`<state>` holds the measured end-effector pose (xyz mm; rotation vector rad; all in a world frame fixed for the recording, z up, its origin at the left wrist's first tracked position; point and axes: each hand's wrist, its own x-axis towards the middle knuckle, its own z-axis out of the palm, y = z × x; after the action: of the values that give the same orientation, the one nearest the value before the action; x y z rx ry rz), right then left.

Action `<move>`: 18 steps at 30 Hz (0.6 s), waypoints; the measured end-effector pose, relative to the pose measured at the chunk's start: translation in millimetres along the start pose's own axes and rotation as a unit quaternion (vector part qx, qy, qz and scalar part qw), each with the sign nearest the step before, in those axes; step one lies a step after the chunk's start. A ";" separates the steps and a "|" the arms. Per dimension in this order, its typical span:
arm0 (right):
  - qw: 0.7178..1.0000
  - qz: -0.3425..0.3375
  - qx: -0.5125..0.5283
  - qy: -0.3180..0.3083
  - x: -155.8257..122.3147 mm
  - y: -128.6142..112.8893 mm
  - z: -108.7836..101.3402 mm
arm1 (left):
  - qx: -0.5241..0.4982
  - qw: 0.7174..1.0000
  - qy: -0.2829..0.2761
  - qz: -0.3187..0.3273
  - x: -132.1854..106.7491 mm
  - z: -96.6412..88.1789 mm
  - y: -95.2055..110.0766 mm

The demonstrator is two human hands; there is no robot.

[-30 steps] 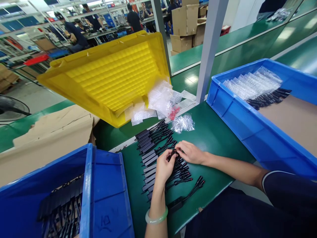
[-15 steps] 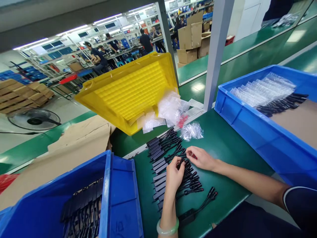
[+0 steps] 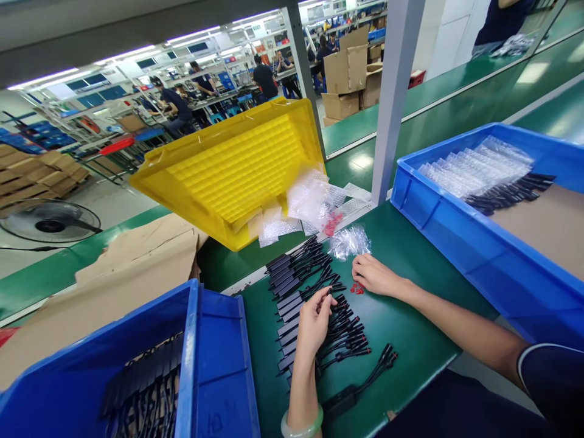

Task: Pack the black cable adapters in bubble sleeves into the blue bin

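Observation:
My left hand, closed in a pinch, holds the dark end of a black cable above a row of black boxes with cables. Fingers bent and pressed together, my right hand is at the green tabletop beside a small heap of red rings. Whatever its fingertips may hold is hidden. Some cable ends in the row carry red rings. One separate black box with a split cable lies nearer to me, partly behind my left wrist.
A clear plastic bag lies behind my right hand. Bubble-wrap pouches spill from a tilted yellow tray. Blue bins stand at left and right, both with black cabled parts. A grey post rises behind the table.
My right hand has moved away from my left hand to the red rings, which are now visible on the table. My left hand keeps its pinch. The view has shifted slightly.

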<state>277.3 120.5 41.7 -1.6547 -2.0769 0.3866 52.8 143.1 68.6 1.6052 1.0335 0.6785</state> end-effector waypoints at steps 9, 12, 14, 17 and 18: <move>0.997 0.025 -0.027 0.075 8.7 1.0 14.1 | -0.033 0.999 -0.033 -0.009 0.2 1.5 -3.3; 0.994 0.017 0.003 0.104 7.7 -4.6 8.7 | -0.022 0.999 -0.040 -0.006 -0.3 1.5 -1.6; 0.993 0.000 0.034 0.113 4.2 -13.6 6.4 | -0.024 0.999 -0.047 -0.009 -0.5 1.7 -0.5; 0.990 -0.025 0.075 0.112 -2.2 -30.6 8.9 | -0.039 0.997 -0.059 -0.013 -0.2 2.5 -0.3; 0.989 -0.032 0.087 0.111 -4.0 -35.8 11.1 | -0.045 0.997 -0.063 -0.014 0.0 2.9 -0.6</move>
<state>242.2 108.8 48.8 -1.4557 -1.8712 0.3344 55.1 141.8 67.3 1.5327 0.9194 0.5901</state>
